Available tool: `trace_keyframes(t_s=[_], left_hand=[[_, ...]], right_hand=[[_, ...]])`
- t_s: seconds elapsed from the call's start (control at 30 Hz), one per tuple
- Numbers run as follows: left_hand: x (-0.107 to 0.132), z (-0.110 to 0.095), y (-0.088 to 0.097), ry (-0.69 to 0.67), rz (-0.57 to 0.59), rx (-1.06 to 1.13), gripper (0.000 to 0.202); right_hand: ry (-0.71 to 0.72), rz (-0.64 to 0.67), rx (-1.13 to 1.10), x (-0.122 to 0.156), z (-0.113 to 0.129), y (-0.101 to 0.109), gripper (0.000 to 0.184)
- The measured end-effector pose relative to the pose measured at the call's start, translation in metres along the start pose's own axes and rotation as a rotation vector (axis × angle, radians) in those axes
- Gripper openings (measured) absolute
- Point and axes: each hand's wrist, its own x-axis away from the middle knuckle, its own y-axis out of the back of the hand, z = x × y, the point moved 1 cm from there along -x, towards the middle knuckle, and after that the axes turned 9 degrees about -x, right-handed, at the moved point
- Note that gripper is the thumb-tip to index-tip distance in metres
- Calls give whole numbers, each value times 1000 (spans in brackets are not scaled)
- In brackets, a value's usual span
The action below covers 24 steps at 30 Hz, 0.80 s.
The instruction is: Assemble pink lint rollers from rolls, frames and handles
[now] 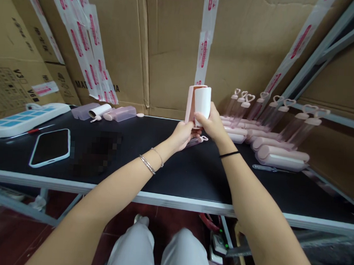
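Observation:
Upright above the middle of the bench, a pink plastic housing (190,103) is in my left hand (184,135), whose fingers wrap round its lower end. My right hand (210,120) grips a white curved cover (203,100), thumb across its front. The cover sits against the housing's right side, slightly tilted. An orange-brown inner face of the housing shows between the two parts. Whether they are joined I cannot tell. Just below my hands lies a clear pinkish tube with a heart-shaped loop (204,138), partly hidden by my left hand.
Several pink-and-white units (283,157) with heart-loop tubes (308,124) line the bench's right side, near a small clear pen-like piece (266,168). Loose housing parts (122,114) lie at back left. A phone (51,147) and white blue-topped case (28,117) are left. Cardboard (173,48) stands behind.

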Motion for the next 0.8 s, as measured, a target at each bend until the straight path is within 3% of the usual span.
trace_keyframes(t_s=[0.1,0.27,0.43,0.53,0.7,0.8], left_hand=[[1,-3,0,0,17,-14,21],[0,-6,6,49,77,-81,24],[-5,0,13,12,15,-110,19],[-10,4,16,-68,-66,-151,16],[-15,8,13,-103,-88,-160,5],[-19,11,9,-118,-106,-145,7]], right_hand=[[-37,34,-102,1,3,2,46],[-304,172,-342,7,6,6,53],[-356,113,-392,7,4,1,50],[-314,31,-349,6,-1,-7,46],[-51,-193,-41,9,-1,-17,41],[-15,-285,92,14,2,-20,42]])
